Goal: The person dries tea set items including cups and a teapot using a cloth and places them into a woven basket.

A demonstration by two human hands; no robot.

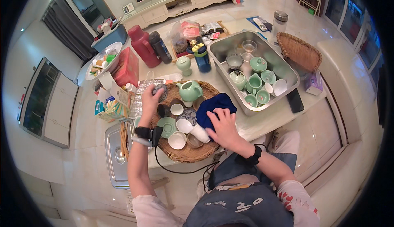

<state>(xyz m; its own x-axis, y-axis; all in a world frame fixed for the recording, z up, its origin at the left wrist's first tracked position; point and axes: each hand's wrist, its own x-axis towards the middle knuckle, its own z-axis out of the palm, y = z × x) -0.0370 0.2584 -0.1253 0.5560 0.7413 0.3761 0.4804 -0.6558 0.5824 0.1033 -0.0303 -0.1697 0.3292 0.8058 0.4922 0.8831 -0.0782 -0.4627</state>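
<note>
At the basket's far-left rim, my left hand (151,99) is closed around a small round grey patterned piece of teaware (160,89); whether it is a lid or a cup I cannot tell. My right hand (223,130) grips a dark blue cloth (211,104) over the basket's right side, its thumb near a tilted white cup (199,133). Inside the round woven basket (180,156) are a pale green teapot (191,90), a green saucer (167,127), a grey patterned dish (189,115) and several white and brown cups. The cloth hides part of the basket.
A steel tray (293,86) with green and white teaware stands to the right, beside a phone (295,100) and a bamboo scoop (299,54). Behind the basket are a green jar (184,65), a blue bottle (202,59) and a red thermos (143,46). A cable (176,172) hangs in front.
</note>
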